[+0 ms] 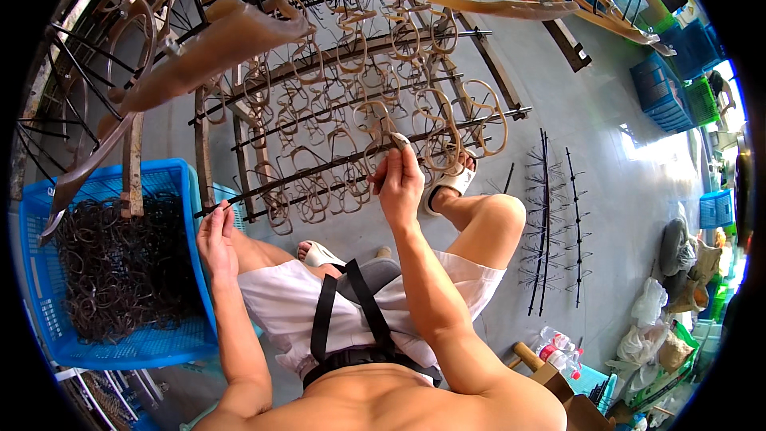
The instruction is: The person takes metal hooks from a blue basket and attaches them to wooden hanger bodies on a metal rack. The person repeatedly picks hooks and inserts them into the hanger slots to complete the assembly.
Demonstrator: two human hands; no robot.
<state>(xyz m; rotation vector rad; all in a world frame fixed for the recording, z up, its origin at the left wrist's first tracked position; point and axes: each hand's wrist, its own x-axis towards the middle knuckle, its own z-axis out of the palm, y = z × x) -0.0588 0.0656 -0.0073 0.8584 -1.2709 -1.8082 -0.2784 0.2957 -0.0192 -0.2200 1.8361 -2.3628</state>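
Observation:
My left hand (215,241) pinches the left end of a black rod (315,169) that runs up to the right across my front. Eyeglass frames (440,142) of translucent brown hang along this rod. My right hand (399,183) is closed in a pinch just below the rod's middle, with something small and pale (399,140) at its fingertips that I cannot make out. One more eyeglass frame (372,120) hangs right above those fingertips. Behind, several rods carry rows of similar frames on a metal rack (488,56).
To the left stands a blue basket (203,271) full of dark, tangled pieces. Large brown frames (215,44) hang close at the upper left. Bare black rods with thin prongs (542,223) lie on the floor at right. Bottles (558,351), bags (650,303) and blue crates (661,96) stand farther right.

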